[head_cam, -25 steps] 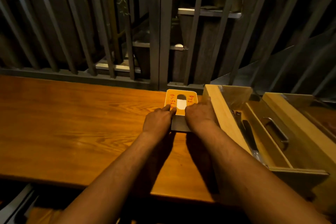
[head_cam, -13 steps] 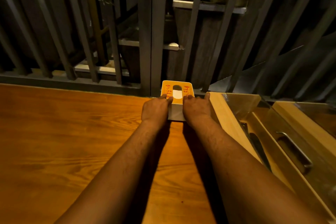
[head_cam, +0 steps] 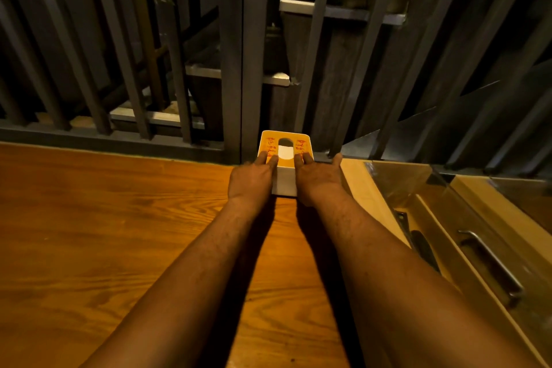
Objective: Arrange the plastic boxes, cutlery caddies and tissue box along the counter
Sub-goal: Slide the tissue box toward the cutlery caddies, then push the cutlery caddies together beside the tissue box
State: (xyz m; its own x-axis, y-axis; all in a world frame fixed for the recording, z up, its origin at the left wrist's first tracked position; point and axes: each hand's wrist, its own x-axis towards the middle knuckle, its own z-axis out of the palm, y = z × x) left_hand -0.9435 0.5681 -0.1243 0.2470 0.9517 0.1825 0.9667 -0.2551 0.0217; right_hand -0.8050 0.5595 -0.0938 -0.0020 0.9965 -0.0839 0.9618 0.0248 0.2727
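Note:
The tissue box (head_cam: 285,143) has an orange top with red writing, an oval slot showing white tissue, and white sides. It stands at the far edge of the wooden counter (head_cam: 104,218), against the dark slatted railing. My left hand (head_cam: 252,178) grips its left side, fingertips on the top. My right hand (head_cam: 316,178) grips its right side the same way. Just to the right stands a pale wooden cutlery caddy (head_cam: 367,197) with a clear lid, dark cutlery inside and a metal handle (head_cam: 490,263).
A second wooden caddy (head_cam: 501,206) sits at the far right edge. The railing (head_cam: 233,54) of dark vertical bars closes off the counter's back edge. Bare counter stretches to the left of my arms.
Both hands have pushed the tissue box away from me, from mid-counter to the back edge by the railing. The caddy beside it has not moved.

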